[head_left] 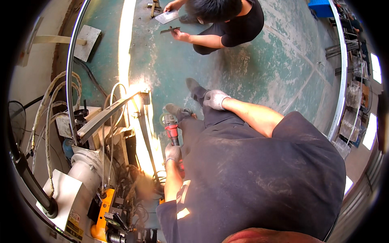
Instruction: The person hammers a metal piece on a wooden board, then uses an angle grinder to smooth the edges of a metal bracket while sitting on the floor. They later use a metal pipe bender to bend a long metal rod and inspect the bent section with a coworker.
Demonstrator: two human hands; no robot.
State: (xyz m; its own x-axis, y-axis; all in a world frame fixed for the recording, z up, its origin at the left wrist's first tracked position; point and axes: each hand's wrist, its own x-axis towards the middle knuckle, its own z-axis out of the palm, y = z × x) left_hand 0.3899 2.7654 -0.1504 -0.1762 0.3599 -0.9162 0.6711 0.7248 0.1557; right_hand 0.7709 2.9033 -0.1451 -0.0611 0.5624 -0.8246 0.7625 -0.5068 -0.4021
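Head view, looking straight down over dark, dust-smeared shirt point(259, 178).

Left hand point(173, 153), in grey knit glove, clamped around rear grip of red and black handheld angle grinder point(172, 130). Grinder pointing away from body, its head with greenish guard point(164, 118) low over worn green-painted concrete floor point(251, 60), just beside grey shoe point(178, 111) and close to steel angle bar point(109, 115).

Right hand point(214, 99), also in grey knit glove, curled and resting on dark trouser knee; fingers together, nothing visibly held. Arm bare from glove to sleeve.

Steel angle bar lying diagonally on cluttered machine stand at left, far end lit by bright strip of sunlight. Long curved bright metal strip point(73, 60) arcing from stand toward upper edge. Pale hoses point(48, 117) looped left of stand. Orange-bodied tool point(101, 214) among cables at lower left.

Second person in black shirt point(239, 22) crouched at top, well apart. One of their hands on small flat grey metal plate point(167, 17), the other near thin dark metal piece point(169, 30) on floor.

Second curved metal strip point(343, 73) at right, blue crate point(322, 7) at top right.
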